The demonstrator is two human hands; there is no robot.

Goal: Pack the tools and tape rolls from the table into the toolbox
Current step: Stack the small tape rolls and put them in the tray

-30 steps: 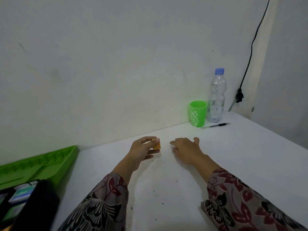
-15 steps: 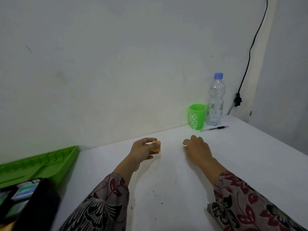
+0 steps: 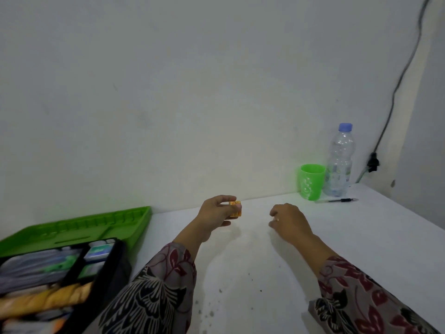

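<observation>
My left hand (image 3: 215, 213) pinches a small orange tape roll (image 3: 235, 209) between thumb and fingers, lifted a little above the white table (image 3: 361, 249). My right hand (image 3: 287, 219) hovers to the right of it, fingers curled loosely with nothing in them, a ring on one finger. At the far left stands the open toolbox (image 3: 103, 268), black-walled, with several tools and packets inside, blurred. Its green lid (image 3: 79, 225) lies open behind it against the wall.
A green plastic cup (image 3: 311, 182) and a clear water bottle (image 3: 339, 162) with a blue cap stand at the back right by the wall. A black pen (image 3: 338, 200) lies in front of them. A black cable (image 3: 395, 92) runs down the wall.
My left hand has raised the orange tape roll slightly. My right hand has drawn back from it to the right and curled its fingers. The view has turned left, showing more of the toolbox.
</observation>
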